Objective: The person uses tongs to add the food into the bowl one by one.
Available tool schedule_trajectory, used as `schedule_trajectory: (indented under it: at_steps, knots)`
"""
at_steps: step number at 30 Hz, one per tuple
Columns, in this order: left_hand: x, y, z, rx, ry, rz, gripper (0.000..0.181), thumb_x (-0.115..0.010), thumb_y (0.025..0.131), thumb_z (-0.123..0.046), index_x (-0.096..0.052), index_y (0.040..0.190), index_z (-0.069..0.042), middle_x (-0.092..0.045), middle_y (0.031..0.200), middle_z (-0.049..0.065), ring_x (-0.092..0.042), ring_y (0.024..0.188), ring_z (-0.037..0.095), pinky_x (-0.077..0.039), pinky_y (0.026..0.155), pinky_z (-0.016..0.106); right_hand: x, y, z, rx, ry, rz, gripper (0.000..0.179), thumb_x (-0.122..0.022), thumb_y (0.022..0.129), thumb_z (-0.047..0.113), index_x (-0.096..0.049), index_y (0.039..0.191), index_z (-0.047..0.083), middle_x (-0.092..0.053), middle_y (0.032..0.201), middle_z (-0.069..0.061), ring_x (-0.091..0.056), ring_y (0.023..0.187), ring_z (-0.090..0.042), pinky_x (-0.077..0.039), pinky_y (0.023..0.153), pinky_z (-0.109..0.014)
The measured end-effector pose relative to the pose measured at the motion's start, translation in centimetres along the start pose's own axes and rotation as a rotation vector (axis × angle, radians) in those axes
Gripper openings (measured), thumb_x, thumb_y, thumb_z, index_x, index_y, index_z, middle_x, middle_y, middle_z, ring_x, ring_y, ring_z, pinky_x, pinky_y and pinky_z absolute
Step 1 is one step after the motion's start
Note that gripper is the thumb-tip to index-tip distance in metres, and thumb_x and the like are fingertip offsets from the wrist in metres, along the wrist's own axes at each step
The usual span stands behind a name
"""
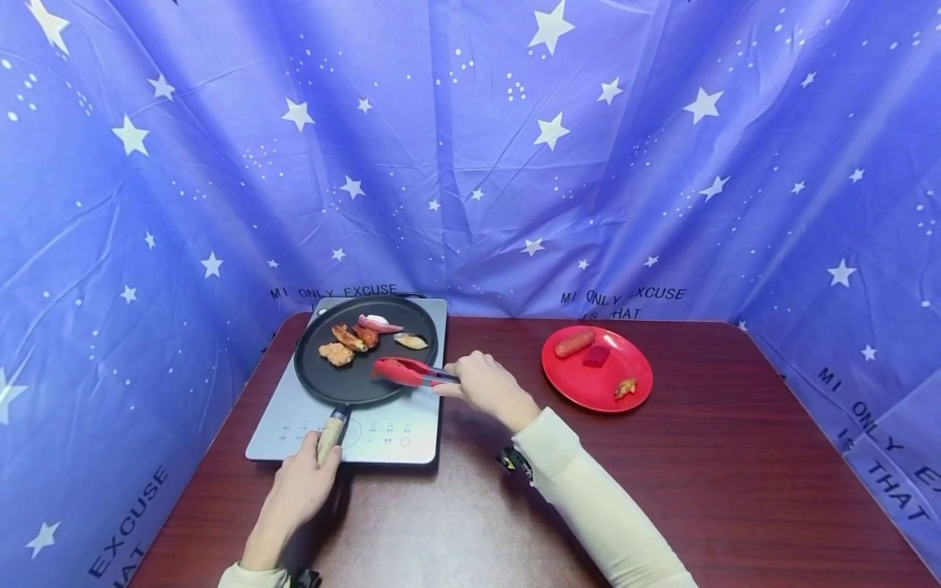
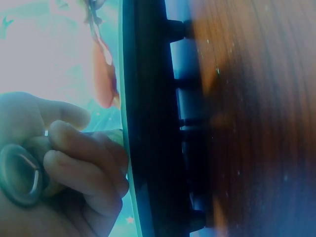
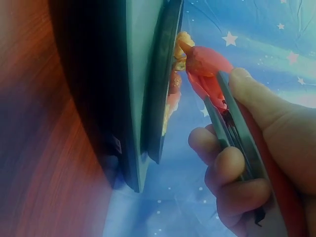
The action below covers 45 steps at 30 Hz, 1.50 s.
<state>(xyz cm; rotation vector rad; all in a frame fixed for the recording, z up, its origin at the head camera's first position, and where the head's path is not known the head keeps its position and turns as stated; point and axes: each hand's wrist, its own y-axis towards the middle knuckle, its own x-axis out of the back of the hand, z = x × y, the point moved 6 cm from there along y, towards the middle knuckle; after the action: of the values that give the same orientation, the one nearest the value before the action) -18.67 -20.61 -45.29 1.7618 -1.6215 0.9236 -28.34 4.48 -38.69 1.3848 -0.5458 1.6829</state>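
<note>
My left hand [image 1: 301, 482] grips the pale handle [image 1: 331, 439] of a flat black pan [image 1: 353, 392]. In the left wrist view, its curled fingers [image 2: 84, 163] wrap the handle. My right hand [image 1: 488, 388] holds red-tipped metal tongs [image 1: 412, 372] over the pan's right front part. The right wrist view shows an orange-brown piece of food [image 3: 200, 63] between the tong tips; its kind is hard to tell. On the pan lie a pale browned piece [image 1: 336, 354], browned wing-like pieces [image 1: 349, 336], a pink-and-white piece [image 1: 378, 323] and a yellowish shell-like piece [image 1: 410, 340].
Under the pan is a silver induction cooker [image 1: 275, 425] on the dark red wooden table [image 1: 698, 490]. To the right stands a red plate [image 1: 588, 396] with a sausage [image 1: 574, 344], a dark red block [image 1: 595, 355] and a small browned piece [image 1: 626, 388]. Blue star-printed curtains [image 1: 478, 163] surround the table.
</note>
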Motion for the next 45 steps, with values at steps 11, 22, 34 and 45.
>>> schedule_trajectory:
  at_steps: [11, 22, 34, 45]
  knots:
    - [0.0, 0.0, 0.1, 0.003, 0.008, -0.006, 0.037, -0.048, 0.095, -0.028, -0.044, 0.12, -0.001, -0.049, 0.069, 0.009, -0.051, 0.062, 0.024, -0.039, 0.053, 0.038, -1.1, 0.5, 0.6, 0.038, -0.03, -0.024, 0.032, -0.066, 0.086, 0.042, -0.056, 0.067, 0.018, -0.044, 0.05, 0.006, -0.049, 0.048, -0.015, -0.042, 0.049, -0.033]
    - [0.0, -0.1, 0.2, 0.005, 0.007, -0.007, 0.038, -0.048, 0.095, -0.028, -0.044, 0.121, -0.002, -0.049, 0.069, 0.008, -0.051, 0.062, 0.024, -0.04, 0.054, 0.038, -1.9, 1.1, 1.1, 0.015, -0.024, -0.024, 0.038, -0.065, 0.086, 0.044, -0.052, 0.061, 0.02, -0.042, 0.049, 0.007, -0.047, 0.047, -0.013, -0.039, 0.046, -0.03]
    - [-0.1, -0.1, 0.1, 0.005, 0.003, -0.012, 0.036, -0.047, 0.095, -0.028, -0.045, 0.119, -0.002, -0.048, 0.067, 0.007, -0.05, 0.06, 0.023, -0.038, 0.052, 0.036, -2.1, 1.8, 2.1, 0.039, -0.111, -0.027, 0.035, -0.062, 0.087, 0.048, -0.06, 0.072, 0.017, -0.045, 0.053, 0.002, -0.054, 0.053, -0.019, -0.044, 0.049, -0.035]
    - [0.1, -0.1, -0.3, -0.004, -0.007, 0.003, 0.036, -0.05, 0.095, -0.029, -0.045, 0.117, -0.001, -0.046, 0.066, 0.007, -0.049, 0.059, 0.022, -0.037, 0.051, 0.037, -2.1, 2.3, 2.9, 0.05, -0.153, -0.037, 0.035, -0.061, 0.087, 0.048, -0.061, 0.075, 0.016, -0.05, 0.057, 0.0, -0.058, 0.056, -0.021, -0.046, 0.051, -0.036]
